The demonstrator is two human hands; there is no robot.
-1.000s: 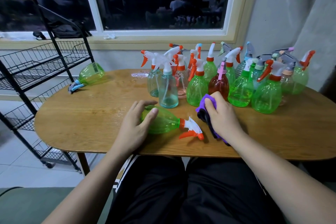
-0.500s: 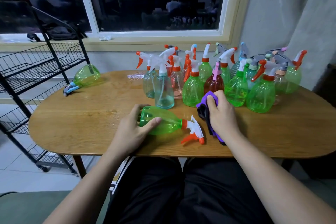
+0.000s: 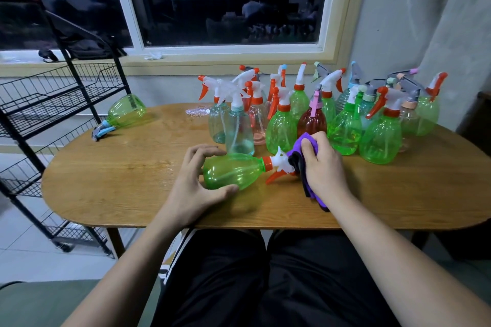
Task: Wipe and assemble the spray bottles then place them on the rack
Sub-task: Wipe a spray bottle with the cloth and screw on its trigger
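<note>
The rack [image 3: 53, 107] runs off the left edge — rear bottles [image 3: 354, 75] seem mostly hidden.

Counting two bottles lying flat: center bottle [image 3: 233, 171], left bottle [image 3: 126, 111]. One purple cloth [image 3: 304, 141]. One wire rack [image 3: 53, 98]. Upright bottles [image 3: 380, 138] past a dozen, too overlapped to tally exactly.

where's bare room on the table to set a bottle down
Bare wood: the left half between left hand and tipped bottle, and the near right corner beyond the right hand. Standing bottles crowd the back right.
</note>
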